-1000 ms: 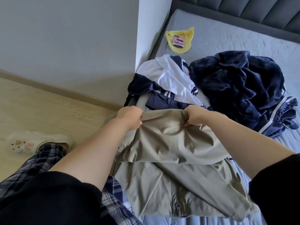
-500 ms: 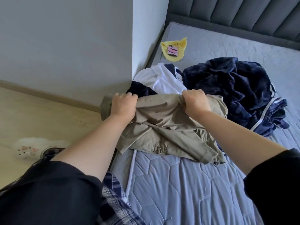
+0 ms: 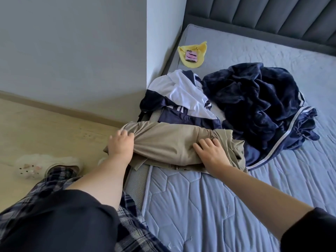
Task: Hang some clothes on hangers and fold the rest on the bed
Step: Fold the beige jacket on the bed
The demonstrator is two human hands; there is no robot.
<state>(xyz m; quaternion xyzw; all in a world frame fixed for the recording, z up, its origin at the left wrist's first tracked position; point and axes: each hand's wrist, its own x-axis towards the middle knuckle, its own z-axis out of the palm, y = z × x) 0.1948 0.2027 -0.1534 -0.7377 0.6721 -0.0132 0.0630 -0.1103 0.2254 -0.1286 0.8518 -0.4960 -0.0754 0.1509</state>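
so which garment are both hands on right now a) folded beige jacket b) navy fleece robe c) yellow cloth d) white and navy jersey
a: the left hand holds one end of the folded beige jacket, and the right hand presses down on its other end.

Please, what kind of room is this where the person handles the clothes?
Probably a home bedroom: a quilted mattress with a padded headboard stands against the wall, a beige garment and other clothes lie on it, and wooden floor runs beside.
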